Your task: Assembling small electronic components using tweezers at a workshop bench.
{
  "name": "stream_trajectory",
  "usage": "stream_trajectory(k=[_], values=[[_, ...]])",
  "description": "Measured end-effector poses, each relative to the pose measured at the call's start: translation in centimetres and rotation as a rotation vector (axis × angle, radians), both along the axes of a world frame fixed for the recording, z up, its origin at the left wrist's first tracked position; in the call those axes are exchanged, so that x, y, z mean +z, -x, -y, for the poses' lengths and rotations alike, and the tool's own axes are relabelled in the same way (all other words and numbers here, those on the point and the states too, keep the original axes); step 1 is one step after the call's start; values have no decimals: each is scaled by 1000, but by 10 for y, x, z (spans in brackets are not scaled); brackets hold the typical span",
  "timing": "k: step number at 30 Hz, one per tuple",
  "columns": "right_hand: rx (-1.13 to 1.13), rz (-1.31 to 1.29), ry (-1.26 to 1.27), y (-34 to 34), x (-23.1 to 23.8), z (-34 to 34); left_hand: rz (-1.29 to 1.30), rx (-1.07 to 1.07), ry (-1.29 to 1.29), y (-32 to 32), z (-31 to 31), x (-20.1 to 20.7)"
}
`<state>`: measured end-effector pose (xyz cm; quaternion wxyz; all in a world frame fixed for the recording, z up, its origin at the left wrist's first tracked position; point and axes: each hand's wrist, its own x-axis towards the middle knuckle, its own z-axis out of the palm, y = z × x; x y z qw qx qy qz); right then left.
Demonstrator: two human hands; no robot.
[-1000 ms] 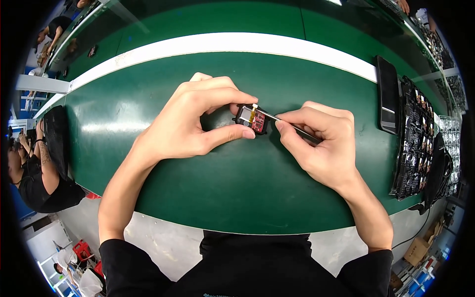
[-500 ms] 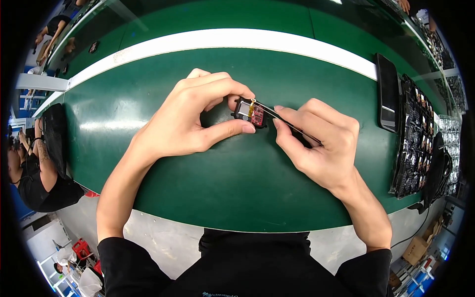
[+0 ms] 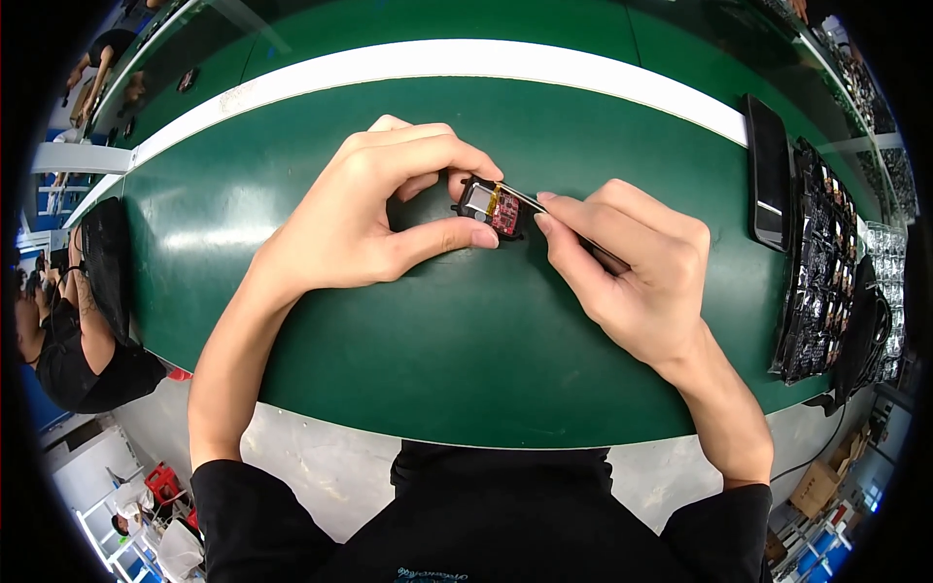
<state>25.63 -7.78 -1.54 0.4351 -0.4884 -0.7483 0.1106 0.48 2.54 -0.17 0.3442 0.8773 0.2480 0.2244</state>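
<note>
Between thumb and fingers of my left hand [image 3: 389, 209] sits a small black-framed electronic module [image 3: 480, 200]. Its open face shows a silver block, a strip of yellow tape and a red circuit board [image 3: 506, 213]. My right hand [image 3: 632, 257] pinches a pair of slim metal tweezers [image 3: 530, 200]. Their tips reach the module's upper edge, near my left index fingertip; whether they grip anything there is too small to tell. Both hands are over the green tabletop [image 3: 457, 360].
At the right lie a black phone-like slab [image 3: 767, 175] and a stack of black trays [image 3: 818, 262] holding small parts. A white bar [image 3: 486, 58] runs along the table's far side. Another person's arm [image 3: 90, 316] and a black bag-like item [image 3: 105, 262] are at the left.
The view has shifted slightly, so the table and both hands sit a little differently in it. The tweezers still meet the module's upper edge, and both grips are the same.
</note>
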Motion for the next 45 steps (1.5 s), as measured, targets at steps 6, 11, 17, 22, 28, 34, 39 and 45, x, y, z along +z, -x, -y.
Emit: stream_trajectory(k=[6,11,17,22,28,34,39,45], values=[[42,-215,292,-5,11,0,24,-92,141,10,-12,0],[51,-208,317,-7,12,0,15,-110,106,9,-12,0],[73,-169,301,-9,10,0,-18,-111,73,8,-11,2],[84,-184,319,-8,9,-1,-27,-115,47,9,-11,1],[94,-176,286,-10,7,-2,-75,-103,25,7,-5,7],[98,-197,283,-8,6,0,-37,-144,-62,6,-7,4],[79,-171,279,-7,8,1,-72,-126,-40,6,-5,6],[100,-194,258,-8,3,1,-77,-120,-30,5,-5,7]])
